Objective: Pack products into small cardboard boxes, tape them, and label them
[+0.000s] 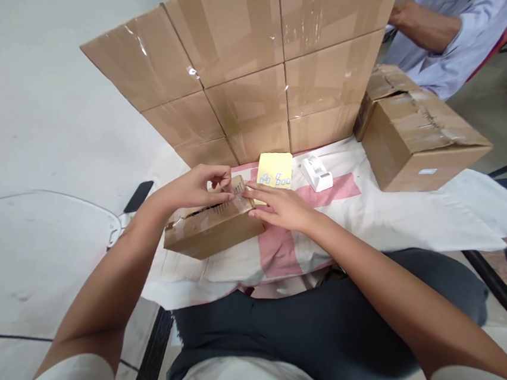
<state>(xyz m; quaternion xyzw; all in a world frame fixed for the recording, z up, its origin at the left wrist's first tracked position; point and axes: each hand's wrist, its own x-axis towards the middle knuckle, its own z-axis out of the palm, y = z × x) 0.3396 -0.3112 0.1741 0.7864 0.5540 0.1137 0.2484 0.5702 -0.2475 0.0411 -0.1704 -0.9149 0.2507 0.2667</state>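
Note:
A small cardboard box [213,237] with printed marks and shiny tape on its top lies on the cloth in front of me, a dark slit running along that top. My left hand [202,188] is over the box, thumb and fingers pinched together close to its far right end. Whatever is between those fingertips is too small to make out. From the other side, my right hand [276,205] rests on the same end with its fingers stretched out. Just beyond lies a yellow card [276,163] with small pale stickers, partly behind my right hand.
A white tape dispenser [316,173] sits right of the card. Behind stands a tall taped cardboard panel [245,93]. Larger cardboard boxes [419,140] are at the right. Another person's arm [426,27] shows beyond them. A white and pink cloth [344,219] covers the table.

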